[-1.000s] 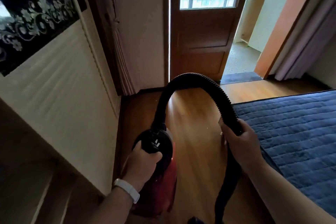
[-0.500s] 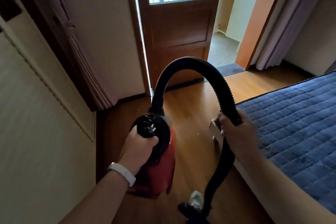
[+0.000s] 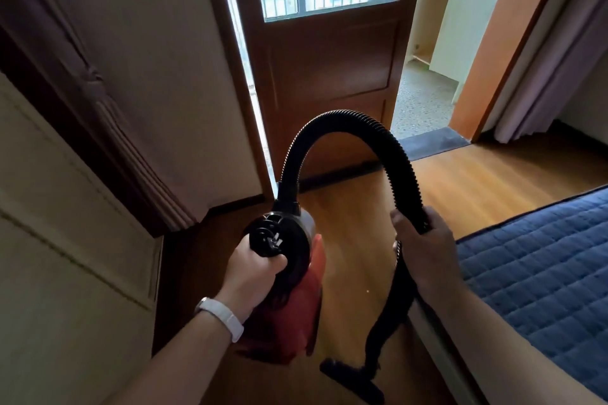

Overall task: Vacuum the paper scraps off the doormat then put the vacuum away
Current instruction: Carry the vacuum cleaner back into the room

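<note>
I carry a small red vacuum (image 3: 296, 316) with a black top above the wooden floor. My left hand (image 3: 251, 276) grips its black handle. A ribbed black hose (image 3: 342, 118) arches up from the vacuum and comes down to my right hand (image 3: 424, 250), which grips it. Below that hand the hose hangs to a black brush nozzle (image 3: 348, 378) near the floor. A dark doormat (image 3: 431, 141) lies at the open doorway ahead on the right. No paper scraps show on it from here.
A brown door with a barred window (image 3: 329, 52) stands open straight ahead. A bed with a blue quilt (image 3: 539, 266) fills the right side. A pale cabinet (image 3: 65, 240) and a tied curtain (image 3: 108, 85) line the left. Wooden floor (image 3: 355, 217) runs between them.
The view has swung left and moved closer to the door. Both hands keep their grip, and the vacuum hangs a little further forward with the nozzle now in view below.
</note>
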A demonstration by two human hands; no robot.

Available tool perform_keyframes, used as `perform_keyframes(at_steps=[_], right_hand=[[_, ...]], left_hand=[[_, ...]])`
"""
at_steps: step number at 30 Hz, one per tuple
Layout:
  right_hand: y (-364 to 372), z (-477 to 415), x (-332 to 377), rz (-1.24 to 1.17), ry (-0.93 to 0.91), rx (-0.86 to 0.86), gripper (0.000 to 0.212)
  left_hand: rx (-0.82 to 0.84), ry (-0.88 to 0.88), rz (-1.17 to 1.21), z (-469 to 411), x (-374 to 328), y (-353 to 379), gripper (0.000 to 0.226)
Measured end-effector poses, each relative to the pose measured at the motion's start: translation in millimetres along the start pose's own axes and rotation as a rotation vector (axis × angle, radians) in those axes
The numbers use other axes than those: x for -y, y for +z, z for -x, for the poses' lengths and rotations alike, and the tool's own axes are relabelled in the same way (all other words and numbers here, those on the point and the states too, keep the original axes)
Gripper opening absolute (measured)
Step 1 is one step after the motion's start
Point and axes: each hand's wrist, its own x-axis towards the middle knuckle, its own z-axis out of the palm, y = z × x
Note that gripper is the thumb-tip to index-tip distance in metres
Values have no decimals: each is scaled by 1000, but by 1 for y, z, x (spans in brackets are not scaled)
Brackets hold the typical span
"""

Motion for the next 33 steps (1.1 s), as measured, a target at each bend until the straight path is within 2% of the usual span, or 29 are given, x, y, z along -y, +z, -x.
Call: perform_keyframes(at_steps=[4,13,20,27,33], right_hand=[[21,-65,3,12,-6,-7,14],[96,-214,-18,67,-8,-135,18],[157,-319,9,145,-17,-271,16],[179,-396,15,135,6,-399,17],[177,-469,-6,71,39,-486,19]], left_hand=[[3,20,23,-72,-27,16,22],[149,34,-7,-266,-55,55,18],[314,125,3,-413,-110,74,18],[419,167,-26,-504,-160,101,18],[472,178,-67,-563,-192,158,23]])
